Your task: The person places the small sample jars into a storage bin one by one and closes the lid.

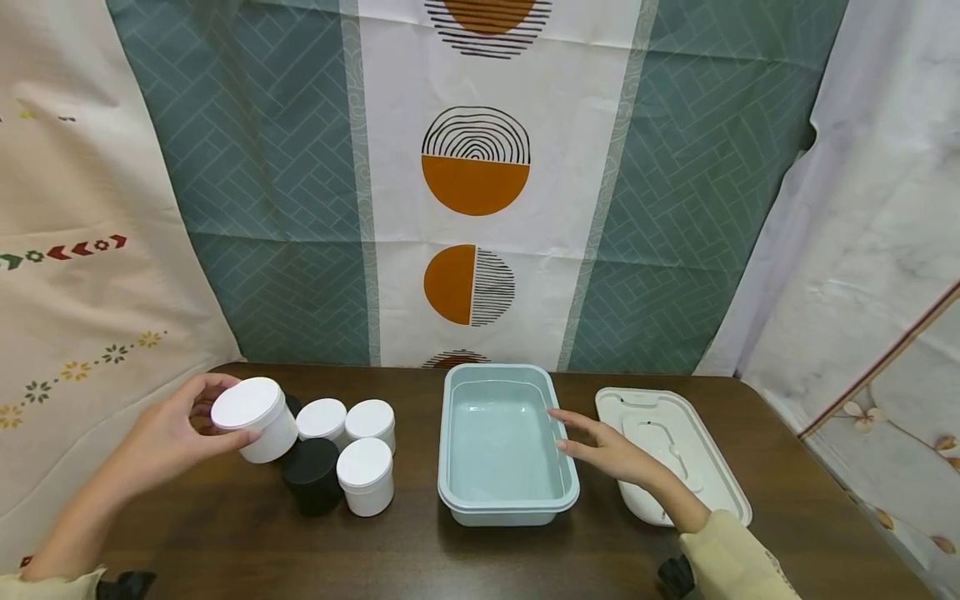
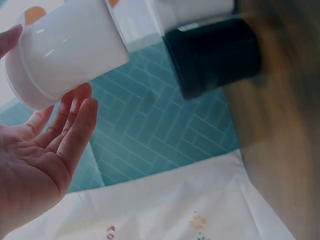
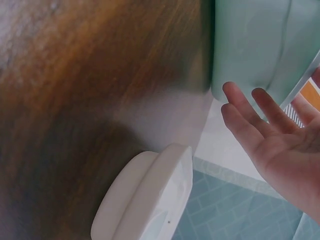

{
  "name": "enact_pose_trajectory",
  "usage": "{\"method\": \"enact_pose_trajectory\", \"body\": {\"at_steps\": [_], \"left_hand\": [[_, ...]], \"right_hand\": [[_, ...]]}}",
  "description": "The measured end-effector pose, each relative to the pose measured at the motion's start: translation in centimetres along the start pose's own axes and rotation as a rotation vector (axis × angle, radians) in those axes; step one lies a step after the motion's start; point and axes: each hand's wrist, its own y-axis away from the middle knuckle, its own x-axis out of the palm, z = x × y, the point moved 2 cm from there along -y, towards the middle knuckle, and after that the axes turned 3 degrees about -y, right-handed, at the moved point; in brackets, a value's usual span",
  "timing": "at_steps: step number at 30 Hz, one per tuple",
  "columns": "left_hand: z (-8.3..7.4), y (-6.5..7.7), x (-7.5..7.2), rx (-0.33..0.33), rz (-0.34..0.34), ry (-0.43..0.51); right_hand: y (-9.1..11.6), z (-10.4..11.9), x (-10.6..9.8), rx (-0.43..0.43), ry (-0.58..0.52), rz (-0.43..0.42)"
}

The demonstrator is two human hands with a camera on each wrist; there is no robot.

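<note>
In the head view, my left hand point(image 1: 176, 425) grips a white lidded jar point(image 1: 258, 421) between thumb and fingers, slightly tilted and raised at the left of the group of jars. The left wrist view shows this jar point(image 2: 70, 50) with fingers point(image 2: 77, 127) against its side. A black jar point(image 1: 311, 479) and white jars point(image 1: 366, 477) stand close beside it; another dark one is mostly hidden behind. My right hand point(image 1: 611, 450) is at the right rim of a pale blue tub point(image 1: 498, 450), fingers loosely extended over the edge and holding nothing. The tub has nothing inside.
To the right of the tub lies a white lid point(image 1: 712, 458), partly covered by my right forearm. Everything stands on a dark wooden table point(image 1: 405, 567). A patterned curtain point(image 1: 300, 208) hangs behind the table, with pale cloths at both sides.
</note>
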Motion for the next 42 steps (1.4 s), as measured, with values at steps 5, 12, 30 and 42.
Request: {"method": "enact_pose_trajectory", "body": {"at_steps": [5, 12, 30, 42], "left_hand": [[-1.7, -0.9, 0.6, 0.034, 0.009, 0.034], [-4.5, -1.7, 2.0, 0.080, 0.022, 0.047], [-10.9, -4.1, 7.7, 0.158, 0.174, 0.236], [-14.1, -4.6, 11.5, 0.231, 0.199, 0.311]], "right_hand": [[0.1, 0.1, 0.1, -0.003, -0.004, -0.006], [0.1, 0.2, 0.2, -0.003, -0.014, -0.006], [0.2, 0.4, -0.1, -0.015, 0.015, -0.010], [0.0, 0.1, 0.0, -0.001, -0.017, -0.001]]}}
